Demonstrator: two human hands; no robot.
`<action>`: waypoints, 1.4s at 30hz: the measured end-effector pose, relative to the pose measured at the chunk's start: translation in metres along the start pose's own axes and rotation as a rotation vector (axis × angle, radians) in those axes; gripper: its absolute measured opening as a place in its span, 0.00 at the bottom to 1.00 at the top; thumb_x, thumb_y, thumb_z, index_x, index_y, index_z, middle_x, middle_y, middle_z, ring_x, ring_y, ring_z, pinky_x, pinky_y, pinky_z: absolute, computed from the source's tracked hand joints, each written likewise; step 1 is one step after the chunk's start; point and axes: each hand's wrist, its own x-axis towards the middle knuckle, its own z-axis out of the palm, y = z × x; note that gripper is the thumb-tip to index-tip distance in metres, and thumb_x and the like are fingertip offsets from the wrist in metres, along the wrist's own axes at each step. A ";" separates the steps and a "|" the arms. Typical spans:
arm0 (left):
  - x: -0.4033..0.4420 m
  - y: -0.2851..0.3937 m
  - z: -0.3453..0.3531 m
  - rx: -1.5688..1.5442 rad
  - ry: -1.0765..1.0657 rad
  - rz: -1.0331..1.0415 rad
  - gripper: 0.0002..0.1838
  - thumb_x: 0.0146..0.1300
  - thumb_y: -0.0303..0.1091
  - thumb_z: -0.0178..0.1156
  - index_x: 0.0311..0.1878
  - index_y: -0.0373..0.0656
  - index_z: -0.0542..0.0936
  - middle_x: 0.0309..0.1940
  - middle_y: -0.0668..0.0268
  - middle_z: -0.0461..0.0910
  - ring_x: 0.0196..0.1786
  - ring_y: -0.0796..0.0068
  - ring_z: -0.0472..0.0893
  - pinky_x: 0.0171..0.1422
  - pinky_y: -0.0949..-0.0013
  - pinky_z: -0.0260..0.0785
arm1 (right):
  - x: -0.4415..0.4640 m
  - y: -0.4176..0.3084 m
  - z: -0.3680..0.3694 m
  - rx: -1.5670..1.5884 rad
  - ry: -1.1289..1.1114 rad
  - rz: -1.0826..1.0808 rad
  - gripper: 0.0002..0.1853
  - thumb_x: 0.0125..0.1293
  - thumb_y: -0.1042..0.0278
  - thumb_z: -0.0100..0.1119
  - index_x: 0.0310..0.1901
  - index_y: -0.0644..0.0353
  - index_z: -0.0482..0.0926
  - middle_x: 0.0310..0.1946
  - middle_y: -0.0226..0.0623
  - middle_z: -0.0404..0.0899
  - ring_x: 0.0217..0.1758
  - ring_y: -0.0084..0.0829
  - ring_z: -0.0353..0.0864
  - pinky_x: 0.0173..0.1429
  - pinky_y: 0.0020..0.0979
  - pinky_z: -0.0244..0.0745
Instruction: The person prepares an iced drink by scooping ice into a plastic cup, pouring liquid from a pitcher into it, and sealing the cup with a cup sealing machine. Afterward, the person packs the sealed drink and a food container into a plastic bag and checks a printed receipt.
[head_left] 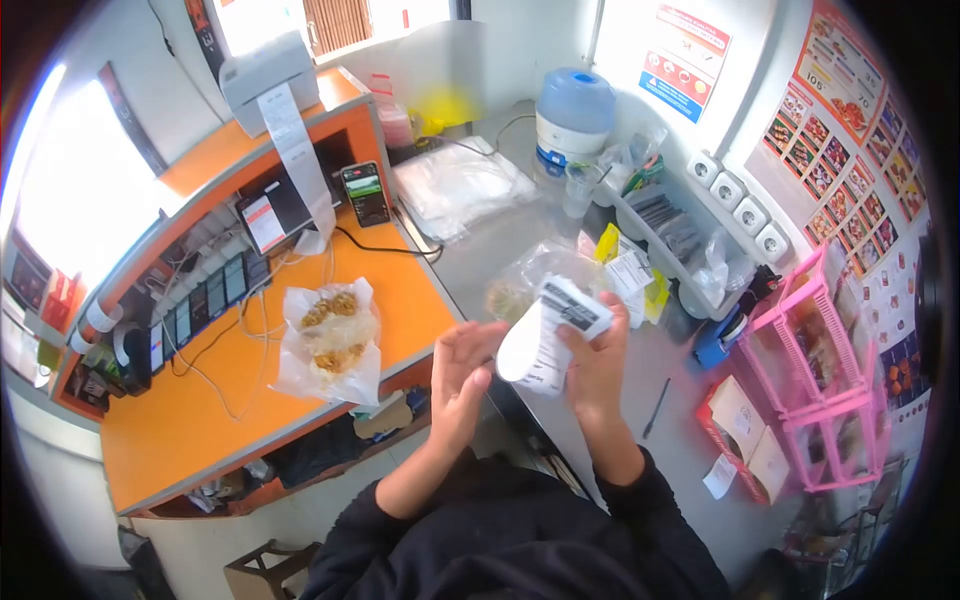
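My right hand [598, 368] grips a curled white paper receipt [540, 335] with black print, thumb on its face. Just left of the paper is my left hand [458, 378], its fingers apart and nothing in them. Whether its fingertips touch the receipt's edge I cannot tell. Behind the receipt, on the grey counter, lies a clear plastic bag [535, 265] with something inside that I cannot make out. On the orange desk to the left, fried-looking food [338, 357] rests on white wrapping paper [300, 375].
A receipt printer [268, 80] trails a long paper strip [295, 145]. A phone [366, 195] leans by stacked plastic bags [460, 185]. At right stand a grey cutlery bin [690, 285], a pink rack [800, 350], a red box [745, 440] and a pen [657, 407].
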 end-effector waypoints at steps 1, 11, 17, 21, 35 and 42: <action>0.000 -0.007 0.005 0.092 -0.012 -0.007 0.36 0.57 0.30 0.64 0.64 0.37 0.55 0.58 0.56 0.67 0.61 0.67 0.69 0.64 0.65 0.61 | 0.002 -0.004 -0.003 0.013 0.013 -0.008 0.33 0.56 0.89 0.56 0.60 0.54 0.56 0.47 0.43 0.74 0.49 0.29 0.77 0.53 0.30 0.75; 0.031 -0.018 -0.002 0.726 -0.112 -0.386 0.09 0.59 0.25 0.62 0.41 0.32 0.78 0.34 0.63 0.82 0.33 0.81 0.80 0.39 0.76 0.73 | 0.023 -0.040 -0.071 -0.382 -0.290 0.251 0.13 0.58 0.78 0.62 0.46 0.63 0.77 0.36 0.32 0.80 0.36 0.18 0.77 0.46 0.22 0.72; 0.034 -0.026 0.003 0.454 -0.037 -0.497 0.11 0.63 0.29 0.58 0.43 0.29 0.78 0.32 0.64 0.82 0.34 0.81 0.80 0.41 0.76 0.73 | 0.023 -0.039 -0.093 -0.465 -0.204 0.230 0.05 0.57 0.75 0.65 0.34 0.66 0.82 0.26 0.29 0.81 0.26 0.14 0.74 0.31 0.17 0.66; 0.030 -0.034 -0.006 0.385 -0.029 -0.540 0.13 0.67 0.32 0.55 0.44 0.28 0.79 0.33 0.65 0.82 0.35 0.83 0.78 0.43 0.76 0.71 | 0.019 -0.035 -0.101 -0.534 -0.162 0.195 0.06 0.56 0.75 0.66 0.35 0.66 0.82 0.26 0.29 0.81 0.26 0.14 0.73 0.30 0.17 0.65; 0.143 -0.045 0.020 1.699 -0.342 0.551 0.38 0.40 0.33 0.71 0.58 0.41 0.68 0.54 0.54 0.71 0.59 0.53 0.69 0.67 0.52 0.53 | 0.016 -0.087 -0.086 -1.184 -0.596 -0.022 0.14 0.45 0.81 0.58 0.35 0.59 0.84 0.53 0.46 0.76 0.37 0.41 0.82 0.41 0.34 0.75; 0.204 -0.020 0.001 1.416 -0.301 0.387 0.12 0.45 0.31 0.64 0.34 0.38 0.78 0.27 0.57 0.77 0.32 0.55 0.78 0.44 0.61 0.70 | 0.091 -0.096 -0.117 -1.513 -0.696 0.027 0.11 0.46 0.76 0.58 0.33 0.63 0.83 0.31 0.41 0.82 0.34 0.37 0.80 0.41 0.31 0.74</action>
